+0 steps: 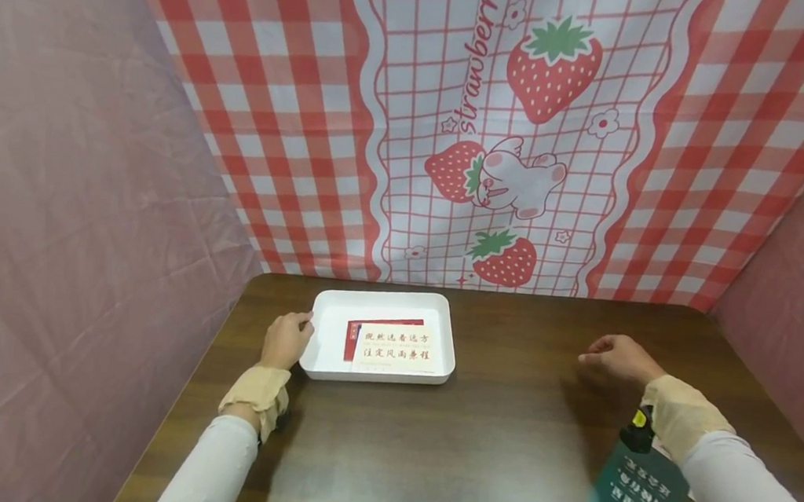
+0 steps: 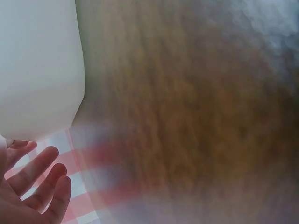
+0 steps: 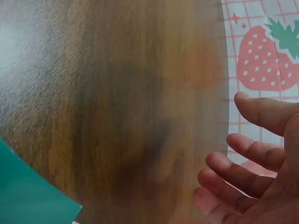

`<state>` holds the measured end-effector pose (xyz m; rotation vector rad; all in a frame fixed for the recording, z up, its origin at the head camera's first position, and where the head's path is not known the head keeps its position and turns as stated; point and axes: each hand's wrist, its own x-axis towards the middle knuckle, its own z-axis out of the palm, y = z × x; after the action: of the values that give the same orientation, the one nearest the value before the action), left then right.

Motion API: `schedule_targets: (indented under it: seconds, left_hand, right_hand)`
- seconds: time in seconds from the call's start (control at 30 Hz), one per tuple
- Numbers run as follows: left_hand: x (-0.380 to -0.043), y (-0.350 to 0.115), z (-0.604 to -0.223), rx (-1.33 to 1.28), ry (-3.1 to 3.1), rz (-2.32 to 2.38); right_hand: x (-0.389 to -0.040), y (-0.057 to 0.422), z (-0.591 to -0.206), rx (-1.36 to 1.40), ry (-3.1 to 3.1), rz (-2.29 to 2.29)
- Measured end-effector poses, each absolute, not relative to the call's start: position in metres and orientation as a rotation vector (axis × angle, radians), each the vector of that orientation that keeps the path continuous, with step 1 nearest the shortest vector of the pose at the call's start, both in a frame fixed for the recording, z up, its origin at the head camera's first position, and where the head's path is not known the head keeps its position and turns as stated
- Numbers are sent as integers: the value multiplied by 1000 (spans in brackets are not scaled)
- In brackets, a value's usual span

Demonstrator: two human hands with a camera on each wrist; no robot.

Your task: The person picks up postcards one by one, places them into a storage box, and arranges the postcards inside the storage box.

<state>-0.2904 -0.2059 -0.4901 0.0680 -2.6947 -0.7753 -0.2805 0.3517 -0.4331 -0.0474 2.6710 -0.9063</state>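
A white tray (image 1: 317,370) lies on the brown table, holding a cream card (image 1: 394,346) with Chinese characters and, partly beneath it, a red card (image 1: 349,347). My left hand (image 1: 288,339) is at the tray's left rim; in the left wrist view its fingers (image 2: 58,198) are spread and loosely bent beside the tray, part of the hand being hidden behind it. My right hand (image 1: 616,358) hovers over the right of the table, holding nothing, its fingers loosely bent. A green card (image 1: 641,498) with white writing lies under the right forearm, which covers its upper part.
The dark wood table (image 1: 500,448) ends at the back against a red-and-white checked cloth (image 1: 299,117) printed with strawberries. Pinkish fabric walls (image 1: 89,258) stand at both sides. A dark device with a yellow mark (image 1: 639,418) is strapped at the right wrist.
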Motion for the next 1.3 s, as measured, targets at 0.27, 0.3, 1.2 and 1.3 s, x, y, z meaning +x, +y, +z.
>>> schedule_targets:
  seconds: [0.27, 0.3, 1.2, 1.3]
  left_hand:
    - [-290, -206, -490, 63, -2695, -773]
    - [-290, -206, -490, 63, -2695, -774]
    - [-288, -205, -488, 68, -2701, -764]
    - [-288, -205, -487, 72, -2701, -766]
  right_hand:
    - [-276, 362, -435, -33, 2695, -839]
    - [-276, 363, -435, -40, 2710, -818]
    - [-263, 401, -438, 11, 2699, -763]
    - [-262, 406, -437, 23, 2696, -745]
